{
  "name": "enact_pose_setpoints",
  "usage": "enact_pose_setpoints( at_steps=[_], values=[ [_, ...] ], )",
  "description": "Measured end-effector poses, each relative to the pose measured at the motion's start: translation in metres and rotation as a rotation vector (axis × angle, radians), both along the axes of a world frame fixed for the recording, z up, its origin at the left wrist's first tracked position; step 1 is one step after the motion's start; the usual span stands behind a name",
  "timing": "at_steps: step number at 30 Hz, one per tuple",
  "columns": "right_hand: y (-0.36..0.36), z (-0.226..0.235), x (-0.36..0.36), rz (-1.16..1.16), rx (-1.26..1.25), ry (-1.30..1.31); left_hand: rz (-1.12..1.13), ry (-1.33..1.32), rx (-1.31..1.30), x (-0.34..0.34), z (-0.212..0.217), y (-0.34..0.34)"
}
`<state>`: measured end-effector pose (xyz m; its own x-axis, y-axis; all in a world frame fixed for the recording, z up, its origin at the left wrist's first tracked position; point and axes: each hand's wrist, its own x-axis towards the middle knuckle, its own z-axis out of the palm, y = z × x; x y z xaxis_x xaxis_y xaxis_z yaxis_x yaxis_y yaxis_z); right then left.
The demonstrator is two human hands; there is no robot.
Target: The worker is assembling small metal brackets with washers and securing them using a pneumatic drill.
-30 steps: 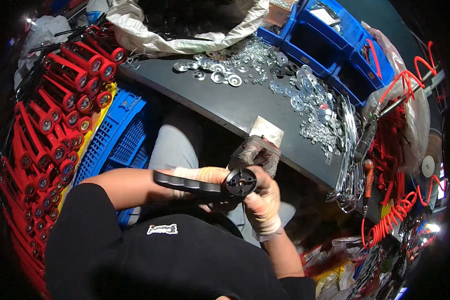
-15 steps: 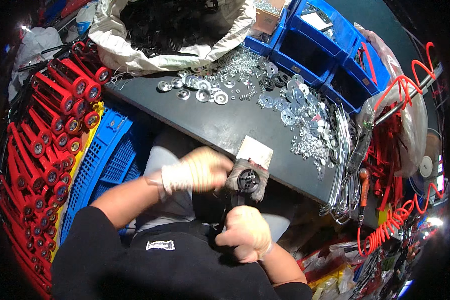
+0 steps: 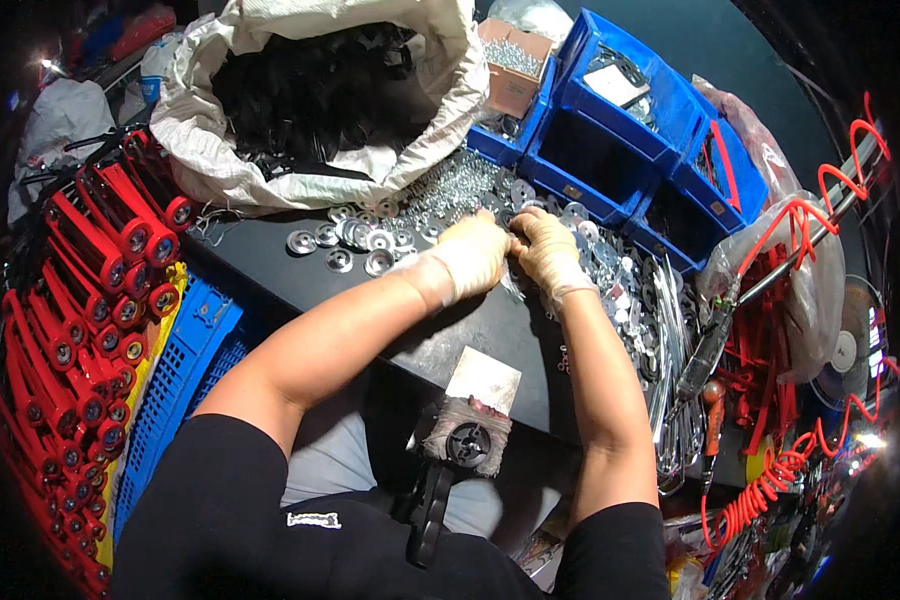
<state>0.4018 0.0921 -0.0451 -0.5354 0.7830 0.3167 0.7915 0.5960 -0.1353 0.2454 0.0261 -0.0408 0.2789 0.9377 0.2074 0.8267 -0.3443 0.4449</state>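
Both my hands wear pale gloves and reach out over the dark table (image 3: 470,335). My left hand (image 3: 473,256) and my right hand (image 3: 551,250) meet fingertip to fingertip in a heap of silver washers and screws (image 3: 450,190). Whatever is pinched between the fingers is hidden. A black handle with a small wheel (image 3: 467,441) rests untouched in a cloth-wrapped holder (image 3: 448,425) at the table's near edge, under a small metal plate (image 3: 483,380). Larger round washers (image 3: 355,240) lie just left of my left hand.
A white sack of black parts (image 3: 310,90) stands at the back. Blue bins (image 3: 610,130) and a cardboard box of screws (image 3: 510,65) sit behind the hands. Red wheeled handles (image 3: 90,290) are stacked left, over a blue crate (image 3: 185,370). A red coiled hose (image 3: 800,470) hangs right.
A second ago both hands held the black wheeled handle near my lap. It was set into the cloth-wrapped holder, and both hands have moved forward to the washer heap.
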Motion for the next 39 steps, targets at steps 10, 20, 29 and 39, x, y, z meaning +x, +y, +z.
enact_pose_setpoints(
  at_steps=[10, 20, 29, 39],
  values=[
    [-0.065, 0.023, 0.032, -0.307, -0.068, 0.737, -0.025, -0.067, 0.237, -0.023, -0.019, 0.013],
    [-0.22, 0.011, 0.04, -0.405, -0.725, 1.389, 0.204, -0.306, 0.338, -0.038, -0.024, 0.037],
    [-0.186, 0.029, 0.038, -0.067, -0.483, 1.014, -0.283, -1.154, -0.292, -0.006, 0.014, -0.026],
    [-0.159, 0.006, -0.013, -0.039, -0.097, 1.055, -0.026, -1.85, -0.471, 0.023, 0.006, -0.071]
  ],
)
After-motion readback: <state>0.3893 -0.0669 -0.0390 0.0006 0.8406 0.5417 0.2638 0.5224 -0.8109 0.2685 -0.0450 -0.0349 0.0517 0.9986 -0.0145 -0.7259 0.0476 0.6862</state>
